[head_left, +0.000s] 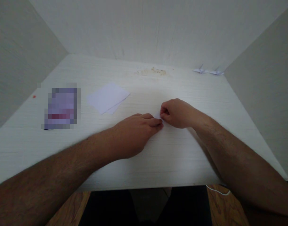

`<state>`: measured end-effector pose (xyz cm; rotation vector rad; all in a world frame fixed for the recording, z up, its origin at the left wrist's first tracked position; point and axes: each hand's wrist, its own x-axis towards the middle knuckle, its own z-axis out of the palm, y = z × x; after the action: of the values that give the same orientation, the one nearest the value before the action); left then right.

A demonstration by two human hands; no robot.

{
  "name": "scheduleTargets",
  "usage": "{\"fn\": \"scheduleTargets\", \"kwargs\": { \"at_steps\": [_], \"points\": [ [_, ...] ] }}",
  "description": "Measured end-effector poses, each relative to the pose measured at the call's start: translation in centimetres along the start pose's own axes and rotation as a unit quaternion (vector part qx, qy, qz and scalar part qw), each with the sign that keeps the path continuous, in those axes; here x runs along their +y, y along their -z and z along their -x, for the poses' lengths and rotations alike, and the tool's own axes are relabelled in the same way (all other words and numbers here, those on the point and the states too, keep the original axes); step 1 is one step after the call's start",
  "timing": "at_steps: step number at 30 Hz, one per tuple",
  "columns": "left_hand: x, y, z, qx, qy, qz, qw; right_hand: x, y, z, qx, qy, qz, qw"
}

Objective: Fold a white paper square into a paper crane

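Observation:
A small piece of white paper (157,115) shows between my hands on the white table, most of it hidden under the fingers. My left hand (138,133) lies low over the tabletop, its fingers closed together and its fingertips holding the paper from the left. From the other side my right hand (176,113) is curled in a pinch at the paper's right edge, thumb and index finger together. The two hands are close, with a narrow gap between their fingertips. How the paper is folded cannot be made out.
Overlapping white paper sheets (108,98) lie left of centre. Farther left is a blurred-out purple item (61,106). Two folded paper figures (201,71) stand by the back right corner. Walls enclose the table's back and sides; a white cable (219,191) hangs below its front edge.

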<state>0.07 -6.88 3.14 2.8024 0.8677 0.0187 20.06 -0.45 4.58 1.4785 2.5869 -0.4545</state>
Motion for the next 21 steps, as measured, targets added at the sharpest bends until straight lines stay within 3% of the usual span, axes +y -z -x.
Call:
{"fn": "scheduleTargets", "kwargs": {
  "at_steps": [9,21],
  "points": [
    [0.37,0.57,-0.19,-0.013,0.002,0.010,1.000,-0.76,0.12,0.17,-0.020,-0.034,0.038,0.999],
    [0.43,0.87,-0.28,-0.020,0.002,0.018,1.000,-0.60,0.04,0.17,-0.026,-0.026,0.038,0.999]
  ]
}}
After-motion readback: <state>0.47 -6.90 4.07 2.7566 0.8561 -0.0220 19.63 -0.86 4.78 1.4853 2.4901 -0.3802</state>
